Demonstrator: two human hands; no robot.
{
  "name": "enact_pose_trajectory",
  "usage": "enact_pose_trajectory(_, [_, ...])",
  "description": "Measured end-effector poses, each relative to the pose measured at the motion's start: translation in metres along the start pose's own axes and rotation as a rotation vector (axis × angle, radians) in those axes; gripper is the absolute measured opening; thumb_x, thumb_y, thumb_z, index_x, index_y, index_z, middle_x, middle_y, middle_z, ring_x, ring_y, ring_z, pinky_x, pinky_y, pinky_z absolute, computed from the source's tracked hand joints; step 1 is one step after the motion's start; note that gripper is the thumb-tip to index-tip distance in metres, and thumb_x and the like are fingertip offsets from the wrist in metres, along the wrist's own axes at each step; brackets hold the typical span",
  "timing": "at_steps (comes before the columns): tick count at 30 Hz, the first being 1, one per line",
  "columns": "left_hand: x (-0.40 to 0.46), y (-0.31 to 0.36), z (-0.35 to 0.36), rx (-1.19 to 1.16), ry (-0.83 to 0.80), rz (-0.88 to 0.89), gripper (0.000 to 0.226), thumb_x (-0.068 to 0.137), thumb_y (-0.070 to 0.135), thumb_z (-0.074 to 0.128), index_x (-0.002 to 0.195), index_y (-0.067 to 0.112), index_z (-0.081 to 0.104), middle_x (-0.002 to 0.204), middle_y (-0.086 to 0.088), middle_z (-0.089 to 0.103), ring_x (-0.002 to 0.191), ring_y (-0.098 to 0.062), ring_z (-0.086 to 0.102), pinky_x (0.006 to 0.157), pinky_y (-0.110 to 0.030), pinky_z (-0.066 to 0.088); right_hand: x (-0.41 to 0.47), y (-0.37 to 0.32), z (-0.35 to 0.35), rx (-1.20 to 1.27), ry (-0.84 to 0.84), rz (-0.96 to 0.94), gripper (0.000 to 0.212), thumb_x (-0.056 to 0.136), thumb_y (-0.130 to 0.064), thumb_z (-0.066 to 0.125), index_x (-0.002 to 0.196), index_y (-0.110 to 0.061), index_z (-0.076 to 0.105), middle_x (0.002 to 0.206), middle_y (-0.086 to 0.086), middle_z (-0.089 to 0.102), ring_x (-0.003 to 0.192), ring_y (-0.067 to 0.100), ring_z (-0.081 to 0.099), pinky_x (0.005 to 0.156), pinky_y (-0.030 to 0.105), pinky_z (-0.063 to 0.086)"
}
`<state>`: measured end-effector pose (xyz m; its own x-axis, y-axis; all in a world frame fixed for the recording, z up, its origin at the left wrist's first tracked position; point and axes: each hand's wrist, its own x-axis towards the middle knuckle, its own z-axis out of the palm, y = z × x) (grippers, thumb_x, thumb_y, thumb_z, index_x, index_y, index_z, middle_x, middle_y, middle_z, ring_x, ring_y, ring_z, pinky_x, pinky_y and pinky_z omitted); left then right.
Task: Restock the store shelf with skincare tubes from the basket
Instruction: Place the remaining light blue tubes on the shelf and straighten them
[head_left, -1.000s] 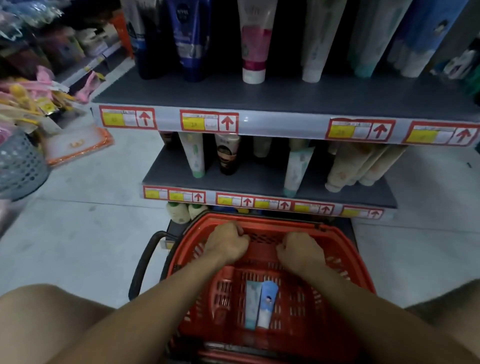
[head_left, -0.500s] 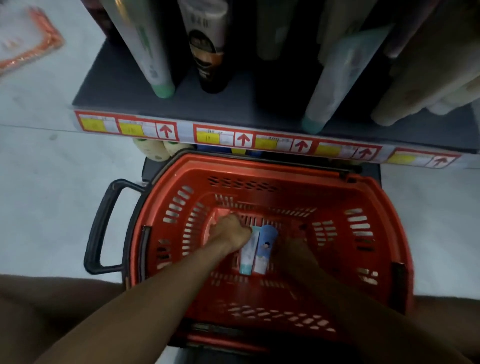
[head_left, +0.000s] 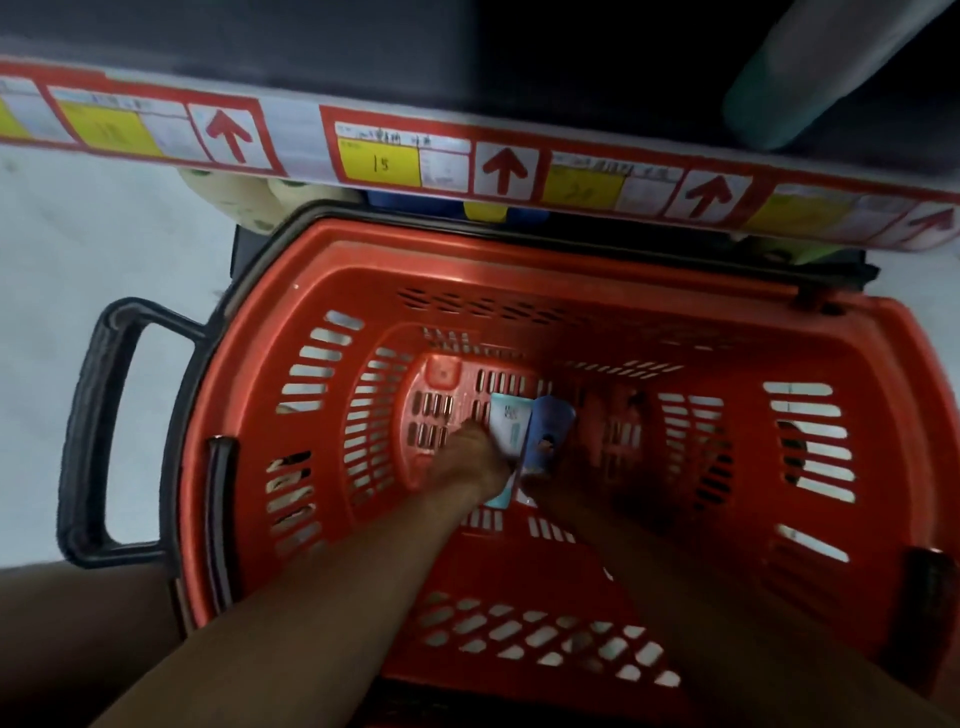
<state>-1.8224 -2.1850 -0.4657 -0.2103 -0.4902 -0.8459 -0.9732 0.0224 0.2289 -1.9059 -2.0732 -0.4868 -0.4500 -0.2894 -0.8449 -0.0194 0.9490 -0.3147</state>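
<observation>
A red plastic basket (head_left: 363, 249) stands on the floor below the shelf's price strip (head_left: 301, 140). Two skincare tubes lie side by side on its bottom: a white tube with a teal cap (head_left: 511, 421) and a blue tube (head_left: 548, 431). My left hand (head_left: 475, 460) reaches down and grips the white tube at its middle, with the tube's ends showing above and below the hand. My right hand (head_left: 566, 493), deep in shadow, holds the lower end of the blue tube.
The basket's black handle (head_left: 88, 431) sticks out to the left over the pale floor. A pale tube with a teal cap (head_left: 769, 104) stands on the shelf at the upper right. Cream bottles (head_left: 244, 202) sit under the shelf, behind the basket.
Both hands went from the basket's far rim down to its bottom and closed on the two tubes. The view dropped closer to the basket.
</observation>
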Motion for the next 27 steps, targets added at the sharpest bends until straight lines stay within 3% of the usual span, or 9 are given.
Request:
enact_pose_trajectory(4, [0.007, -0.006, 0.009, -0.049, -0.043, -0.002, 0.072, 0.075, 0.044, 0.088, 0.130, 0.015, 0.051, 0.127, -0.005, 0.064, 0.118, -0.026, 0.062, 0.085, -0.029, 0.045, 0.001, 0.000, 0.013, 0.075, -0.044, 0.125, 0.072, 0.095, -0.026, 0.070, 0.151, -0.002, 0.032, 0.136, 0.017, 0.051, 0.109, 0.024, 0.058, 0.090, 0.034, 0.043])
enact_pose_trajectory(6, [0.010, -0.007, 0.011, -0.042, -0.024, 0.002, 0.077, 0.069, 0.043, 0.093, 0.129, 0.017, 0.051, 0.126, -0.004, 0.065, 0.117, -0.026, 0.062, 0.089, -0.030, 0.049, 0.004, -0.002, 0.016, 0.171, -0.061, 0.188, 0.083, 0.094, -0.017, 0.071, 0.155, -0.003, 0.018, 0.147, 0.022, 0.042, 0.120, 0.030, 0.054, 0.085, 0.033, 0.040])
enact_pose_trajectory(8, [0.011, -0.007, 0.011, -0.030, 0.009, 0.009, 0.075, 0.065, 0.041, 0.095, 0.125, 0.020, 0.055, 0.124, -0.003, 0.067, 0.114, -0.025, 0.065, 0.092, -0.035, 0.055, 0.002, -0.005, 0.015, 0.160, -0.046, 0.222, 0.092, 0.091, -0.017, 0.073, 0.157, -0.005, 0.010, 0.153, 0.022, 0.034, 0.132, 0.036, 0.048, 0.092, 0.039, 0.046])
enact_pose_trajectory(12, [0.008, -0.005, 0.008, -0.014, 0.018, 0.009, 0.062, 0.072, 0.032, 0.092, 0.123, 0.020, 0.058, 0.121, -0.004, 0.068, 0.114, -0.025, 0.065, 0.084, -0.029, 0.051, 0.001, -0.001, 0.003, -0.038, -0.020, 0.205, 0.077, 0.089, -0.032, 0.071, 0.149, -0.007, 0.030, 0.140, 0.016, 0.049, 0.122, 0.033, 0.055, 0.100, 0.047, 0.050])
enact_pose_trajectory(16, [-0.002, 0.000, -0.005, -0.027, 0.071, 0.010, 0.068, 0.070, 0.042, 0.088, 0.125, 0.019, 0.057, 0.125, -0.008, 0.068, 0.115, -0.028, 0.066, 0.094, -0.035, 0.056, -0.013, -0.016, -0.024, -0.066, -0.071, 0.167, 0.066, 0.080, -0.036, 0.075, 0.137, -0.015, 0.049, 0.132, 0.011, 0.060, 0.117, 0.030, 0.062, 0.098, 0.040, 0.053])
enact_pose_trajectory(20, [-0.019, 0.010, -0.024, -0.033, 0.092, 0.040, 0.070, 0.069, 0.050, 0.082, 0.126, 0.017, 0.058, 0.126, -0.010, 0.066, 0.115, -0.029, 0.065, 0.093, -0.036, 0.055, -0.033, -0.033, -0.047, -0.032, -0.091, 0.093, 0.041, 0.100, -0.013, 0.061, 0.138, -0.001, 0.049, 0.134, 0.015, 0.058, 0.123, 0.031, 0.057, 0.090, 0.030, 0.046])
enact_pose_trajectory(22, [-0.030, 0.015, -0.034, -0.017, 0.115, 0.067, 0.075, 0.068, 0.053, 0.084, 0.126, 0.014, 0.057, 0.128, -0.011, 0.064, 0.117, -0.030, 0.063, 0.095, -0.036, 0.054, -0.044, -0.035, -0.055, -0.036, -0.027, 0.041, 0.042, 0.096, -0.014, 0.067, 0.134, -0.003, 0.054, 0.133, 0.016, 0.062, 0.120, 0.030, 0.061, 0.085, 0.031, 0.050])
enact_pose_trajectory(24, [-0.044, 0.019, -0.045, -0.005, 0.158, 0.084, 0.077, 0.068, 0.052, 0.086, 0.127, 0.012, 0.057, 0.128, -0.012, 0.064, 0.118, -0.031, 0.063, 0.094, -0.035, 0.054, -0.057, -0.038, -0.058, 0.012, 0.069, -0.003, 0.049, 0.088, -0.021, 0.075, 0.132, -0.009, 0.059, 0.129, 0.012, 0.066, 0.118, 0.030, 0.064, 0.089, 0.032, 0.052])
enact_pose_trajectory(27, [-0.066, 0.027, -0.063, -0.027, 0.210, 0.129, 0.071, 0.066, 0.052, 0.084, 0.121, 0.015, 0.059, 0.122, -0.009, 0.068, 0.111, -0.029, 0.066, 0.087, -0.033, 0.055, -0.087, -0.044, -0.066, 0.055, 0.189, -0.137, 0.049, 0.083, -0.040, 0.073, 0.125, -0.015, 0.065, 0.121, 0.008, 0.071, 0.112, 0.028, 0.068, 0.087, 0.033, 0.054])
